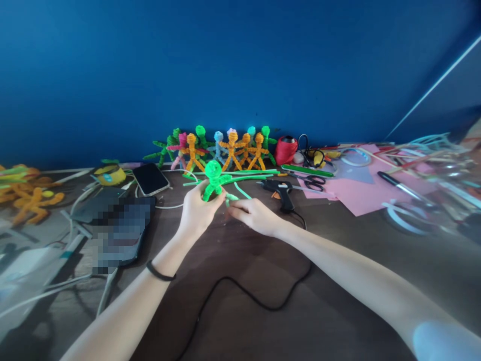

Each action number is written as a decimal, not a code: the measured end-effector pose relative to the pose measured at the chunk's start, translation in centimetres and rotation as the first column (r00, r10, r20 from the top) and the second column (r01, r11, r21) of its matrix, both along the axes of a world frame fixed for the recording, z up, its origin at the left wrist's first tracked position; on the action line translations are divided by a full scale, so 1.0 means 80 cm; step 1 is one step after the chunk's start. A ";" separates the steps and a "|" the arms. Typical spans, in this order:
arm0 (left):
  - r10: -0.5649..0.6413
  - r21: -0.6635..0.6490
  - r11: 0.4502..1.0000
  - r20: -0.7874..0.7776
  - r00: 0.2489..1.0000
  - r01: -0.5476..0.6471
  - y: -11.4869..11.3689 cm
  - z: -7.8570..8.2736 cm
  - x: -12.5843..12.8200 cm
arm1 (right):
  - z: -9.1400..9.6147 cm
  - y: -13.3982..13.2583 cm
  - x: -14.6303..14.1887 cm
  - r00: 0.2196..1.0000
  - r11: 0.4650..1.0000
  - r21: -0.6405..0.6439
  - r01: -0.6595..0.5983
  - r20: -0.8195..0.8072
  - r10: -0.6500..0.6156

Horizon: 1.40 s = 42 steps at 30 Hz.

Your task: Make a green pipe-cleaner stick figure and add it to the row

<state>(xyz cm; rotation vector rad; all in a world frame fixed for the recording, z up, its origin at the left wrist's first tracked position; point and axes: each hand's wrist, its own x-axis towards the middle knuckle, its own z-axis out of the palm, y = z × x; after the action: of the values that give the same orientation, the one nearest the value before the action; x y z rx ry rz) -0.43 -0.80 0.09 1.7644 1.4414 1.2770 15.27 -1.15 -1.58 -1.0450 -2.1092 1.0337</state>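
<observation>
A bright green pipe-cleaner figure (213, 173) with a round head stands upright in my left hand (199, 210), whose fingers are closed around its lower part. Close beside it, my right hand (253, 215) pinches a pale green pipe cleaner (232, 197) that reaches toward the figure's leg. Whether the two are joined there is hidden by the fingers. Behind both hands lie several loose green pipe cleaners (248, 175). A black glue gun (282, 190) rests on the table just right of my right hand.
Several colored pipe-cleaner figures (231, 148) line the blue wall. Phones (151, 179) and cables lie left, near orange figures (37, 203). Scissors (314, 183), pink paper (353, 193) and a marker (404, 186) are at right. A black cord (255, 300) crosses the dark table (233, 331).
</observation>
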 end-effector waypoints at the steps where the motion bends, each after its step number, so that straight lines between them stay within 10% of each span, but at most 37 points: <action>1: -0.003 -0.003 1.000 -0.051 0.999 0.003 0.000 0.000 -0.002 | 0.000 0.001 0.001 1.000 1.000 -0.005 0.006 -0.009 -0.006; 11: -0.114 -0.120 0.988 -0.113 0.987 0.100 0.004 0.007 -0.007 | -0.005 0.017 0.016 0.973 0.995 -0.009 0.099 -0.210 -0.099; 30: -0.265 -0.226 0.903 0.378 0.887 0.366 0.002 0.006 -0.008 | -0.016 0.028 0.019 0.920 0.988 -0.147 0.040 -0.381 -0.094; 42: -0.159 -0.157 0.927 0.656 0.738 0.340 -0.005 0.005 0.009 | -0.018 0.020 0.009 0.901 0.983 -0.176 0.044 -0.419 -0.116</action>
<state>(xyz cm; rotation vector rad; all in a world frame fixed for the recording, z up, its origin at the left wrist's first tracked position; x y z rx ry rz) 0.29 -1.22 0.50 1.1253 0.8877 1.2842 16.00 0.45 -3.01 -0.8724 -1.6359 1.2792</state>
